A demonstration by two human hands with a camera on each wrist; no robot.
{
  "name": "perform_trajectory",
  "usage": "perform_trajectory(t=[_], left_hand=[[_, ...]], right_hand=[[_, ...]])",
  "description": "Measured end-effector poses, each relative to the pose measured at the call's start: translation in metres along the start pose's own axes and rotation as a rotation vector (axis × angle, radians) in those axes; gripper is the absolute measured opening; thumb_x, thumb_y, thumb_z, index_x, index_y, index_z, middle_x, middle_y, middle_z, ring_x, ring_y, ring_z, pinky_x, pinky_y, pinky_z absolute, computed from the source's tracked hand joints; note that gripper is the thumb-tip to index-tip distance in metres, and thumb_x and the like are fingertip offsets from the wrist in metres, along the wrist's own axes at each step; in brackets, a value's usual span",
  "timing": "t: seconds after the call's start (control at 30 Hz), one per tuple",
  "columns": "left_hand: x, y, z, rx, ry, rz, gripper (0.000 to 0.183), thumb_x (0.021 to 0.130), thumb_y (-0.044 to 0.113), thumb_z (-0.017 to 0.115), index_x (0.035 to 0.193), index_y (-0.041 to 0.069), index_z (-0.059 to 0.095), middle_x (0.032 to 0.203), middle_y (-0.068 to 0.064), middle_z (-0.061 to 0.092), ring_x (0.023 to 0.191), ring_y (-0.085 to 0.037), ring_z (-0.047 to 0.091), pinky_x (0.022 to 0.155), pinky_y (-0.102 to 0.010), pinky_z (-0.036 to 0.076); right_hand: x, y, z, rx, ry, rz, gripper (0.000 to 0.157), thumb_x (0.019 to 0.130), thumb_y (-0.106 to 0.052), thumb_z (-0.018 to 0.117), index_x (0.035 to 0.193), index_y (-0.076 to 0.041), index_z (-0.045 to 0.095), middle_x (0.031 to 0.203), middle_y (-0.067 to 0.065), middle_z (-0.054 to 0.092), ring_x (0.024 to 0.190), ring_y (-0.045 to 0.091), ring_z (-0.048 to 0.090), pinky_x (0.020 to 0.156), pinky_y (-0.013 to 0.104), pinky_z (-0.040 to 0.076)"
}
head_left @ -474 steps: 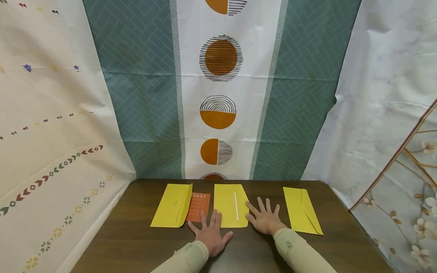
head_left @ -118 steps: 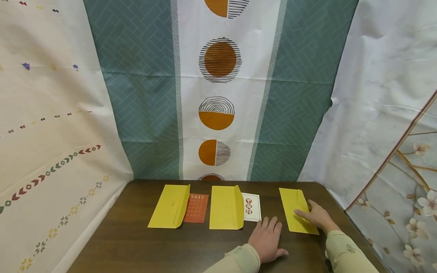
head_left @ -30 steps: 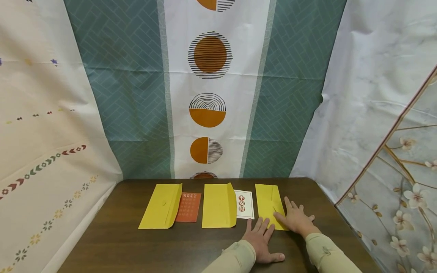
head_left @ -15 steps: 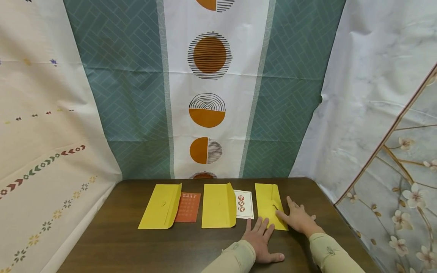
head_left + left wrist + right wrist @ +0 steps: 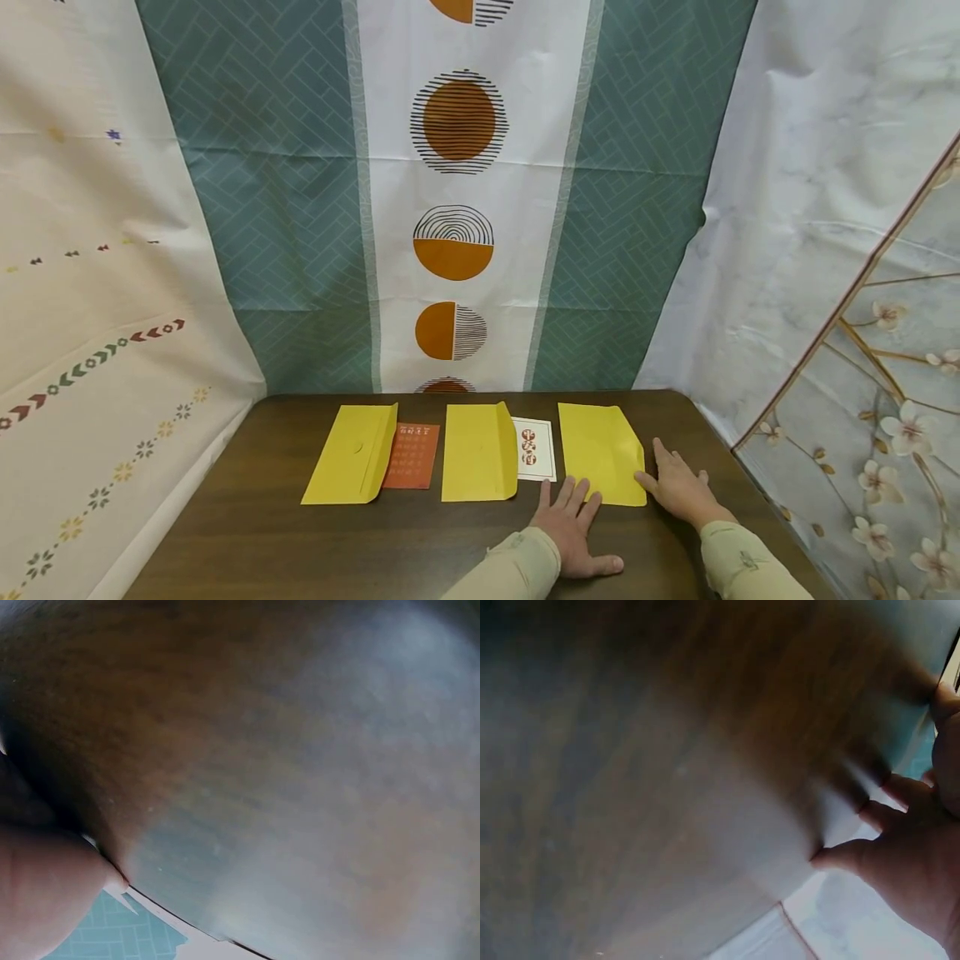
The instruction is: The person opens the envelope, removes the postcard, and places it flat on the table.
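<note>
Three yellow envelopes lie in a row on the brown table in the head view. The right envelope [image 5: 600,454] has its flap unfolded toward the right. My left hand [image 5: 567,531] lies with fingers spread, fingertips at this envelope's lower left edge. Beside its right edge is my right hand [image 5: 681,490], fingers extended and thumb at the flap's edge. A white card with red round marks [image 5: 536,450] sticks out from the middle envelope [image 5: 474,454]. From under the left envelope [image 5: 341,458] shows an orange-red printed card [image 5: 412,457]. In the right wrist view, the right hand's fingertips [image 5: 819,859] meet the tabletop.
The dark brown wooden table [image 5: 337,550] ends at a patterned green and white curtain [image 5: 300,250] behind. Light cloths hang at both sides, a cream one [image 5: 112,250] on the left and a flowered white one [image 5: 817,292] on the right.
The right envelope slid left beside the white card, and its folded flap swung open rightward with my right hand. Long before, the middle envelope's flap was unfolded with a white strip on it.
</note>
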State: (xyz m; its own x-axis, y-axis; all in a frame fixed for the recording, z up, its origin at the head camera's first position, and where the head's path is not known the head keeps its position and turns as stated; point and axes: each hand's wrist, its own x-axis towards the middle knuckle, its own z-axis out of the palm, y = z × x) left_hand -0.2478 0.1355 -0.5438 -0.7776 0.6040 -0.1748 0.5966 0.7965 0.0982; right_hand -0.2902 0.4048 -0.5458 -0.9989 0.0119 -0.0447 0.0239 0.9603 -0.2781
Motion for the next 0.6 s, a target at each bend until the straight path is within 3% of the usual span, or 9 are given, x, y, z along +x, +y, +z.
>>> perform_trajectory(t=[0.23, 0.6], left_hand=[[-0.0031, 0.0019, -0.0015, 0.024, 0.028, 0.007, 0.093, 0.093, 0.092, 0.035, 0.170, 0.041, 0.024, 0.180, 0.015, 0.015, 0.169, -0.012, 0.012, 0.136, -0.051, 0.015], [0.0028, 0.0002, 0.0048, -0.008, 0.009, 0.004, 0.094, 0.093, 0.091, 0.037, 0.171, 0.041, 0.020, 0.180, 0.015, 0.011, 0.169, -0.012, 0.008, 0.136, -0.053, 0.011]], right_hand=[[-0.0037, 0.0017, -0.0023, -0.051, -0.068, -0.019, 0.061, 0.114, -0.043, 0.046, 0.168, -0.016, 0.035, 0.168, 0.039, 0.026, 0.152, 0.069, 0.021, 0.101, 0.099, 0.014], [-0.0059, -0.0019, -0.0014, -0.069, -0.090, -0.013, 0.058, 0.115, -0.041, 0.042, 0.167, -0.015, 0.036, 0.168, 0.039, 0.024, 0.152, 0.069, 0.021, 0.102, 0.098, 0.014]])
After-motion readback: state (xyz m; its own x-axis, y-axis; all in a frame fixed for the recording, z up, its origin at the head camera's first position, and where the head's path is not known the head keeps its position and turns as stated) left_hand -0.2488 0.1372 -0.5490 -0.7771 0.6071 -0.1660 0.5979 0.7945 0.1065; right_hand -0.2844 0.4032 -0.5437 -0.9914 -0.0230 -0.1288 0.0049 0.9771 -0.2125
